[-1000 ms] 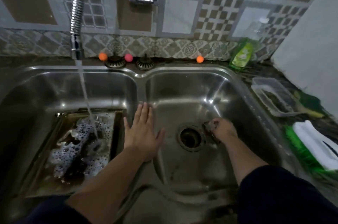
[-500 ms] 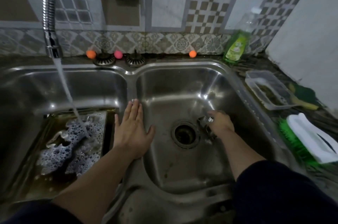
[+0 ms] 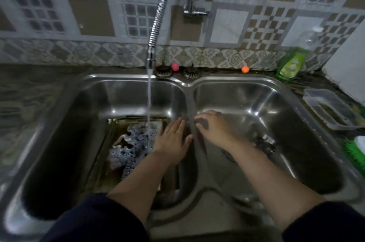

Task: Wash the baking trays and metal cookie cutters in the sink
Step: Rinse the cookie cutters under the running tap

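Early stage: tray (image 3: 126, 143) lay sudsy under the tap (image 3: 150, 59) stream in the left basin, unrinsed; cutters (image 3: 264, 141) sat at 3 o'clock of right hand (image 3: 215, 129), untouched; left hand (image 3: 173, 139) fingers straight and together, right's loosely curled, both empty.

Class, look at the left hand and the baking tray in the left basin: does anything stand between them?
Nothing visible does. The left hand hovers open right at the baking tray's right edge; only foam and the running water lie over the tray.
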A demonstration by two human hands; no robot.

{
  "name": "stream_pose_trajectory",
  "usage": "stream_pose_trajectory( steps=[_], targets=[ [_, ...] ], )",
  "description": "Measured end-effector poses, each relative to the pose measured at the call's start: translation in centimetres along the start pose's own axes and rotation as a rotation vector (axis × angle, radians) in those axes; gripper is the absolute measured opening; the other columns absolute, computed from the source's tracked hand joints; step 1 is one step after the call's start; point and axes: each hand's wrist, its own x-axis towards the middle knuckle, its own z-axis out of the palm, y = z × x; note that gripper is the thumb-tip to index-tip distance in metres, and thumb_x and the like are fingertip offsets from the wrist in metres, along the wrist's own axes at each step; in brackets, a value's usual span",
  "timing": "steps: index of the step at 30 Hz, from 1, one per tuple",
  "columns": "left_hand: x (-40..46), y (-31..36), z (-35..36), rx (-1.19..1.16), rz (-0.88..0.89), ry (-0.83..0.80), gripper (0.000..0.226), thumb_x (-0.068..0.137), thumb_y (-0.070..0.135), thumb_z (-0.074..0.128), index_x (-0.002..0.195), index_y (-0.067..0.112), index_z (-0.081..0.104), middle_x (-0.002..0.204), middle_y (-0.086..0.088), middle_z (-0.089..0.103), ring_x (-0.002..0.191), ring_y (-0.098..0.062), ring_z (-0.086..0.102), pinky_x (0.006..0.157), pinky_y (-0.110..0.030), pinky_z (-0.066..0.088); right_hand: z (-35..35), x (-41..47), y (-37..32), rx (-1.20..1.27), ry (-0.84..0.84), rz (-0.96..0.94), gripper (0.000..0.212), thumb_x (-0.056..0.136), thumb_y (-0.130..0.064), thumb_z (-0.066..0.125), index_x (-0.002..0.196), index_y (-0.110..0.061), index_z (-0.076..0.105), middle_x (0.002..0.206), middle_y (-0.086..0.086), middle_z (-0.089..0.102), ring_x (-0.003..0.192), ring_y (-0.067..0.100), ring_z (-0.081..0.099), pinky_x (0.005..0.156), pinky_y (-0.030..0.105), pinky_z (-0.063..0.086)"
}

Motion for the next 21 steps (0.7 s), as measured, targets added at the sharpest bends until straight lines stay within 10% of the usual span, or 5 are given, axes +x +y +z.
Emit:
stream_pose_trajectory(
  steps=[6,12,17,21],
  targets=[
    [-3.0,-9.4,-0.7,0.02,-0.274,-0.115,0.062,0.097,0.041,0.042,0.152,0.024,0.017,0.161,0.002,0.006,0.148,-0.021,0.003,0.117,-0.046,0.015,6.6,1.0,-8.8,-0.121,-0.212,-0.226,0.034,0.094,-0.024,0.052,0.127,-0.026,0.06,0.135,0.001,0.051,0.129,0.023,0.039,0.109,0.037,0.031],
    [-4.6,-14.7,-0.4,0.027,-0.365,-0.276,0.07,0.099,0.041,0.038,0.154,0.021,-0.001,0.16,0.007,-0.014,0.147,-0.015,-0.01,0.118,-0.052,0.008,12.7,4.0,-12.6,-0.15,-0.369,-0.135,0.07,0.094,-0.007,0.049,0.15,-0.035,0.019,0.161,0.0,-0.005,0.148,0.028,-0.003,0.118,0.043,0.005],
    [-4.6,-16.1,-0.1,0.075,-0.338,-0.327,0.071,0.098,0.039,0.038,0.154,0.018,-0.001,0.159,0.008,-0.017,0.147,-0.012,-0.008,0.118,-0.051,0.012,15.3,5.3,-12.6,-0.163,-0.233,0.009,0.066,0.091,-0.007,0.048,0.145,-0.038,0.025,0.148,0.005,0.03,0.134,0.03,0.033,0.108,0.043,0.036],
    [-4.6,-16.0,-0.1,0.046,-0.343,-0.346,0.073,0.098,0.037,0.041,0.154,0.018,-0.001,0.159,0.006,-0.017,0.148,-0.015,-0.009,0.118,-0.053,0.009,15.6,4.4,-12.4,0.152,-0.21,0.304,0.05,0.094,-0.007,0.047,0.131,-0.036,0.034,0.121,0.003,0.055,0.083,0.02,0.062,0.063,0.033,0.053]
  ],
)
